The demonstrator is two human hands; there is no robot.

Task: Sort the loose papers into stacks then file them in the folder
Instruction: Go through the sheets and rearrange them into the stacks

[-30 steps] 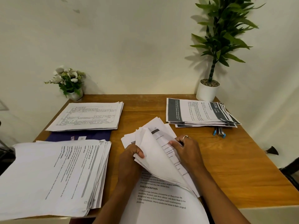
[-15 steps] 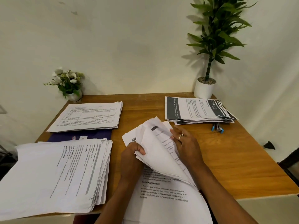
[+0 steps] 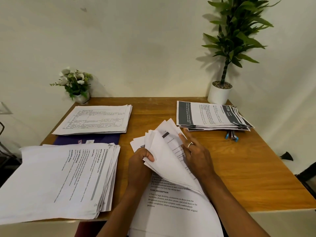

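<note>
1. Still gripping the fanned loose papers [image 3: 163, 156] with the left hand [image 3: 138, 163], thumb over their left edge, as a second ago. Right hand [image 3: 196, 155] flatter now, fingers [image 3: 182, 137] straightened and spread on the printed sheet instead of curled at its edge. Hands apart, with the bundle between them.
2. Around, left to right:
   - a thick near stack [image 3: 59, 178] overhanging the front edge of the bench [image 3: 256, 168]
   - behind it a purple folder [image 3: 102, 138]
   - a far stack [image 3: 95, 118] of printed tables
   - a flower pot [image 3: 77, 86] at the back left corner
   - beyond the hands, a dark-banded stack [image 3: 210, 115] with pens [image 3: 231, 135] just beside its near edge
   - a tall plant [image 3: 220, 93] at the back right corner
3. Folder hemmed in and partly covered by the two left stacks, only a strip showing.
4. Loose papers mid-bench near the front, fanned open and lifted on the left. Long axis running front to back, leaning slightly left. Bottom sheet [image 3: 171, 211] hanging over the front edge, text upright to the person.
</note>
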